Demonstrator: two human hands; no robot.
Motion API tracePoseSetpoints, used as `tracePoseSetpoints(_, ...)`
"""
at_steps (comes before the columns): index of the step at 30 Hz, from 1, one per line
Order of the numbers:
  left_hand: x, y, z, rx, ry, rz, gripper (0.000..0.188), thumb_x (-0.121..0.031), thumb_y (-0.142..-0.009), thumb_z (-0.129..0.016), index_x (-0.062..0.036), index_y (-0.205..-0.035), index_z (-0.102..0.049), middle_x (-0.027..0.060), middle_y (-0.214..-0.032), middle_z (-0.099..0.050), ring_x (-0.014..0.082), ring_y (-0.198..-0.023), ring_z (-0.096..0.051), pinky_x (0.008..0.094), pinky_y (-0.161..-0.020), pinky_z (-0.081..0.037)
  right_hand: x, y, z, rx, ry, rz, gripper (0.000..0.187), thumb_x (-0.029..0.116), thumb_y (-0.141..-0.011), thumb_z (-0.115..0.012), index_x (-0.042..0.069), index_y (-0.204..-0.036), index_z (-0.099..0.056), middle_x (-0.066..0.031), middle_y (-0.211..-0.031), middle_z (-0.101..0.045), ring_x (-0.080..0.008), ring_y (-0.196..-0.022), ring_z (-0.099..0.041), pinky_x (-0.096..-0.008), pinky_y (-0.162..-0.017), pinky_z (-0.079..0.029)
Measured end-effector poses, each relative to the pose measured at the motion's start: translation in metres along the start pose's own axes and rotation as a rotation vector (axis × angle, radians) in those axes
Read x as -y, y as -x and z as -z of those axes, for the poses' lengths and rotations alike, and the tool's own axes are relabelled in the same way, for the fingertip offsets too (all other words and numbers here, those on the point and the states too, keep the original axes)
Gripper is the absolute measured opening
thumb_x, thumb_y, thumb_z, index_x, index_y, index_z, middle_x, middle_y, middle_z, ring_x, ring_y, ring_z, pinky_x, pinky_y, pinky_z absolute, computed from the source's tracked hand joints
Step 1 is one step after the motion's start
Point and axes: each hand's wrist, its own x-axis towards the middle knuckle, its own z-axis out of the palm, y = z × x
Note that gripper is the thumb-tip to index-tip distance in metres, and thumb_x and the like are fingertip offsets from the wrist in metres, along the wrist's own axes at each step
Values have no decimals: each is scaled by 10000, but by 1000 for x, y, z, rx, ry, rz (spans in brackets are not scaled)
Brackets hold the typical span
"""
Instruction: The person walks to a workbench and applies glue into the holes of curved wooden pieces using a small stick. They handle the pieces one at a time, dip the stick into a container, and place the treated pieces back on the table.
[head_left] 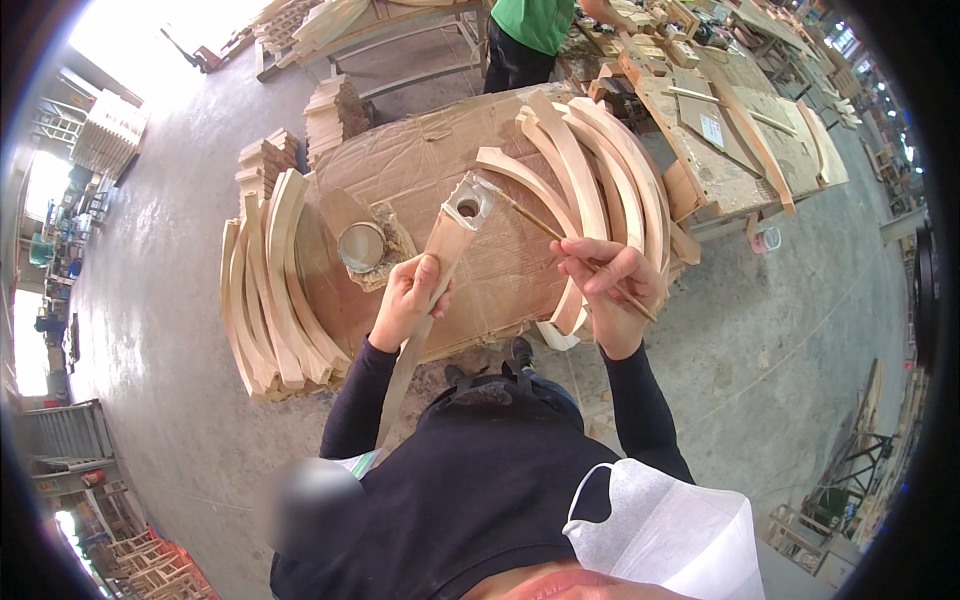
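While the bar (446,243) stands raised over the desk (400,150), we see its square end turned up toward us, with a round hole (468,208) in it and pale matter smeared about the rim. The left hand (410,298) is closed round the bar below that end, thumb laid over the near face and fingers wrapped behind. We judge that this grip, taken partway up, steadies the end while the rest runs down past the desk's edge toward the lap.

The right hand (612,282) pinches a thin stick (527,213) between thumb and fingers, rather like a pen, presumably for fine control. The stick slants up and leftward so that its tip reaches the bar's end; whether it touches there, we cannot tell.

Just left of the bar we find a round tin (341,252) against a crusted block (398,232), likely set there to be within easy reach. Cardboard covers the desk, perhaps to catch drips and spare the wood from scratches. Farther out, curved slats (285,280) lean in a row at the left, and more slats (565,150) lie nested at the right, so we take the middle to be kept for working.

Beyond the desk we see a person in a green shirt (535,25), and to the right another desk (805,165) bearing boards.
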Motion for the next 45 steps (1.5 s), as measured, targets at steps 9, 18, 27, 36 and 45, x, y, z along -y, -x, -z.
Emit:
tracePoseSetpoints(9,-3,0,0,24,-46,4,657,-635,-937,-407,1,-840,-540,45,-626,-517,93,-515,-494,231,-464,-411,-1,4,-4,65,38,-3,233,-100,-845,-645,81,-757,-529,-187,-1024,-698,-231,-972,-690,-312,-830,-568)
tracePoseSetpoints(18,-2,2,-3,28,-45,14,659,-641,-929,-420,0,-832,-537,35,-621,-510,91,-508,-478,237,-463,-399,-4,0,-2,49,70,72,234,-99,-840,-648,69,-711,-550,-178,-1033,-699,-248,-973,-691,-318,-818,-574)
tracePoseSetpoints(27,-30,-47,-13,-3,-118,130,593,-560,-974,-423,-19,-782,-568,17,-586,-525,75,-471,-496,217,-429,-414,30,4,69,-153,484,309,286,-116,-830,-644,63,-615,-582,-176,-1001,-702,-270,-988,-686,-346,-822,-576)
tracePoseSetpoints(36,-98,-180,-227,459,-953,-560,584,-594,-889,-548,-12,-873,-578,157,-640,-604,317,-605,-626,407,-553,-464,85,96,225,-900,662,314,272,-75,-910,-561,62,-681,-508,-196,-1136,-653,-303,-1045,-656,-355,-846,-546)
tracePoseSetpoints(45,-66,-356,-412,644,-1415,-1544,404,-226,-885,-596,-224,-1275,-491,100,-961,-546,253,-846,-613,375,-701,-479,112,191,293,-1374,736,264,221,-43,-916,-574,44,-716,-537,-204,-1188,-620,-329,-1103,-625,-375,-927,-507)
